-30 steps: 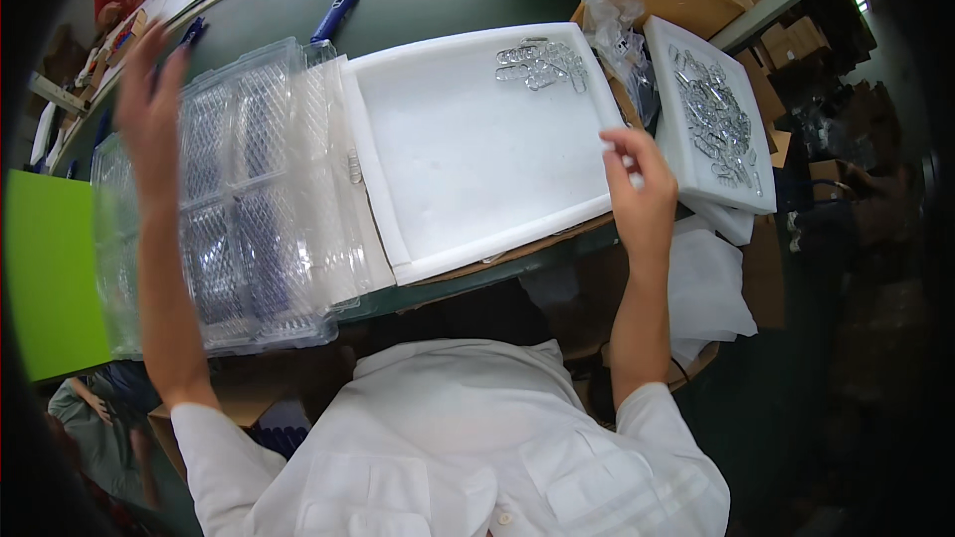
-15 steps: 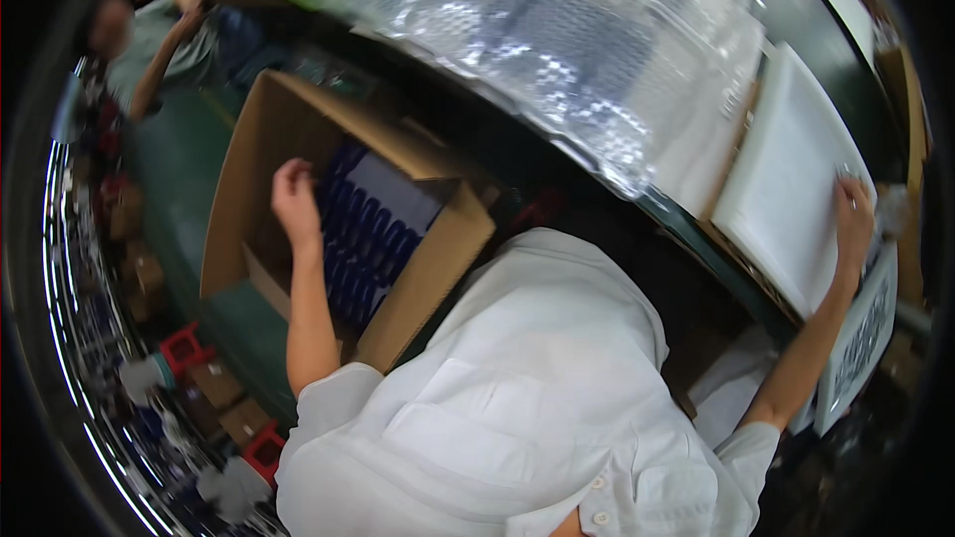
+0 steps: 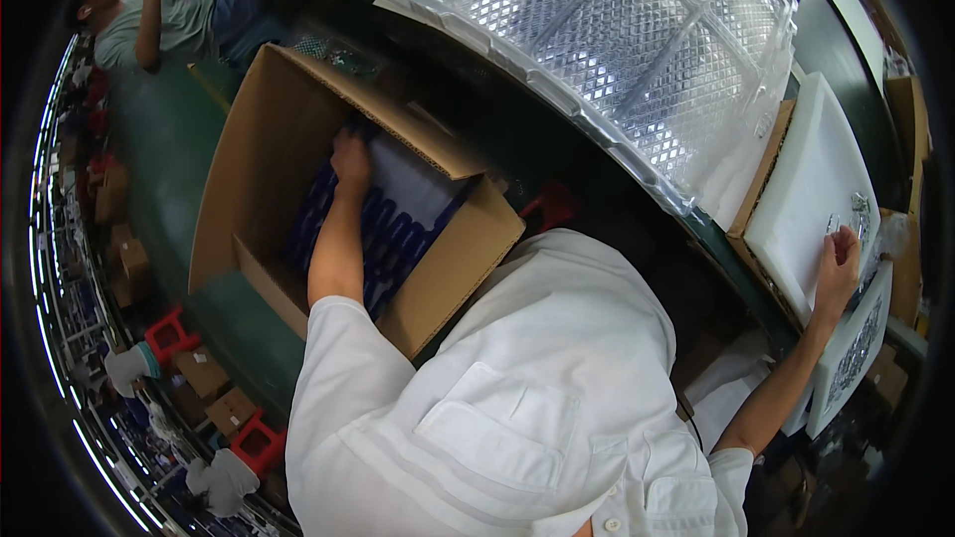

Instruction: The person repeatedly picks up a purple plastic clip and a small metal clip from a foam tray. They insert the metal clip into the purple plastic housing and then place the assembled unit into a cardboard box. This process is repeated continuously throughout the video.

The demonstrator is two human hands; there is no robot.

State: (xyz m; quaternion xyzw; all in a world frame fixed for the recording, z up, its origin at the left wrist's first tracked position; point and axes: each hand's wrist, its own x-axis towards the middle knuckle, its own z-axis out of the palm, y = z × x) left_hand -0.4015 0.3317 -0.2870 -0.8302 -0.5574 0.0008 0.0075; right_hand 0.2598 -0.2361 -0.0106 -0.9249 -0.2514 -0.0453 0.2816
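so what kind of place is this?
Likely a factory packing or assembly station. The left hand reaches into an open cardboard carton of blue-and-white trays; stacked clear plastic blister trays sit on the bench; the right hand rests on a white foam tray with small metal parts.

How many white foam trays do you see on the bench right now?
2. One large white tray lies under the right hand; a smaller tray of metal parts sits just beyond it. Others may be hidden.
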